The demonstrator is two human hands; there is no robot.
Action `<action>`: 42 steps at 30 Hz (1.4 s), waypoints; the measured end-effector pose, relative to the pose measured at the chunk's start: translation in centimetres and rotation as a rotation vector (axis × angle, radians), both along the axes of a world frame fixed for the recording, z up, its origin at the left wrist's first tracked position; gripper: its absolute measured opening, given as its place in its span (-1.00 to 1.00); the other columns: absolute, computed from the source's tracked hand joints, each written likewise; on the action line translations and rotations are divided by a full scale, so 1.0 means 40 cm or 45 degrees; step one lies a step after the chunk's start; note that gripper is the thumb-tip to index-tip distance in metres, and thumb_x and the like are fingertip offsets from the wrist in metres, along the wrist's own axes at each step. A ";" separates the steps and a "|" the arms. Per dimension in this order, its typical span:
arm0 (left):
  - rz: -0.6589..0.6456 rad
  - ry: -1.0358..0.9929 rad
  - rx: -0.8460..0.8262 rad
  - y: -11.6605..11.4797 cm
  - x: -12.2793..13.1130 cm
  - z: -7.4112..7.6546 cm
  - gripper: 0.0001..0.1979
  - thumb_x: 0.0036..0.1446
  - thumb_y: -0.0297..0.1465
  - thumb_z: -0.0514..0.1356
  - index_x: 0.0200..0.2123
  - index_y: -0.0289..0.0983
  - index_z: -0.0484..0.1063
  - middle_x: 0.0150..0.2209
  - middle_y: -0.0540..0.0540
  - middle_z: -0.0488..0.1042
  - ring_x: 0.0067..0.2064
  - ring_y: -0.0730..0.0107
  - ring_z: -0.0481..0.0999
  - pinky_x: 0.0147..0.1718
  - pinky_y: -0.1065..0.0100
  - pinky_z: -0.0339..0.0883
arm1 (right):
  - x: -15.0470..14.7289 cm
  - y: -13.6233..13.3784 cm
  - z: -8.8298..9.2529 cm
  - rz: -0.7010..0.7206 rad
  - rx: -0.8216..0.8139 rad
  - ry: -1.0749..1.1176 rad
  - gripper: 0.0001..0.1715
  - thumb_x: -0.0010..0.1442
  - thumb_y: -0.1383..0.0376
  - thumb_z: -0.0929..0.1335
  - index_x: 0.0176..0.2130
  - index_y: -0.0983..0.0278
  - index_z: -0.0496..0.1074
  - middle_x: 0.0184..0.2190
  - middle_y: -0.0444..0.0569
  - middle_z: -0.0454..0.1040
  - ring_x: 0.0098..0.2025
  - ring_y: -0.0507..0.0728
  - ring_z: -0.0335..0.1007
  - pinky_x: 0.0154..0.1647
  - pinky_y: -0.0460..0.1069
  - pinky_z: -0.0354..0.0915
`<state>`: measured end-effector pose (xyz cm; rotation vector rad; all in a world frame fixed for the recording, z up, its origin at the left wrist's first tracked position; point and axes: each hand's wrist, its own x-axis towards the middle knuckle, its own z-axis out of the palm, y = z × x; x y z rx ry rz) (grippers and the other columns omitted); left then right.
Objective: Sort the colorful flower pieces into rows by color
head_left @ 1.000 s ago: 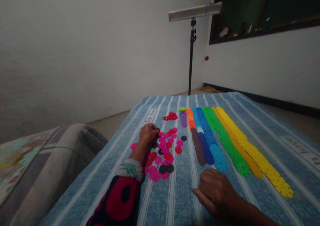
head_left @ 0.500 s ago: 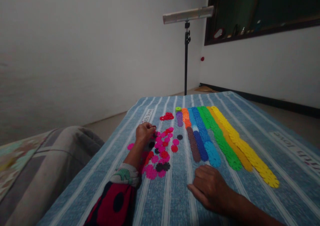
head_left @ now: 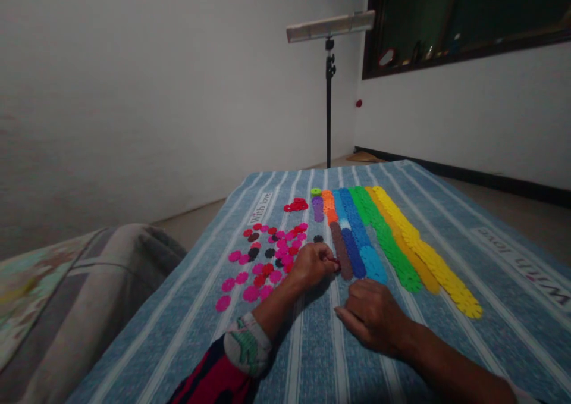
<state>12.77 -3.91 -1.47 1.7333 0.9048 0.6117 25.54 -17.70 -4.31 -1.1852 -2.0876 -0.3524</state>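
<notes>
My left hand [head_left: 312,265] is closed in a pinch on a small dark red disc at the near end of the brown row [head_left: 342,250] of flat plastic discs. My right hand [head_left: 372,316] rests knuckles-up on the striped blue cloth [head_left: 446,225] just behind the rows, its fingers curled with nothing seen in them. Loose pink, red and black discs [head_left: 267,252] are scattered left of my left hand. Rows of dark blue [head_left: 354,237], green [head_left: 384,237], orange-yellow and yellow [head_left: 428,255] discs lie side by side to the right.
A small red pile [head_left: 297,205], a purple row [head_left: 317,209] and a lime disc [head_left: 316,191] lie at the far end. A light bar on a black stand [head_left: 329,94] rises behind the cloth. A grey cushion [head_left: 111,273] lies at the left.
My left hand has moved from the far side of the loose pink discs rightward and nearer, to the end of the brown row. My right hand has barely shifted.
</notes>
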 end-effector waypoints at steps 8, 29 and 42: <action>-0.110 0.127 0.106 -0.056 0.012 -0.039 -0.98 -0.13 -0.47 0.26 -0.55 -0.28 0.47 -0.51 -0.01 0.52 -0.45 0.42 0.45 -0.47 0.44 0.25 | -0.028 -0.020 0.006 0.068 0.005 -0.017 -0.59 0.30 0.33 0.28 -0.58 0.27 0.37 -0.60 -0.07 0.35 -0.49 0.08 0.22 -0.39 0.03 0.07; -0.166 0.463 0.808 -0.087 0.013 -0.014 -0.86 0.01 -0.54 0.19 -0.32 -0.30 0.50 -0.30 -0.08 0.42 -0.22 0.32 0.41 -0.21 0.34 0.27 | -0.033 -0.015 0.001 0.034 -0.027 -0.021 -0.72 0.18 0.35 0.36 -0.56 0.28 0.39 -0.56 -0.06 0.40 -0.48 0.10 0.28 -0.39 0.05 0.09; -0.120 0.623 0.491 -0.083 -0.003 0.031 -0.83 -0.06 -0.48 0.25 -0.56 -0.27 0.28 -0.58 0.11 0.22 -0.49 0.51 0.22 -0.48 0.40 -0.04 | -0.031 -0.017 0.002 0.024 -0.037 -0.092 -0.73 0.16 0.35 0.40 -0.56 0.29 0.40 -0.57 -0.07 0.40 -0.48 0.10 0.29 -0.38 0.03 0.09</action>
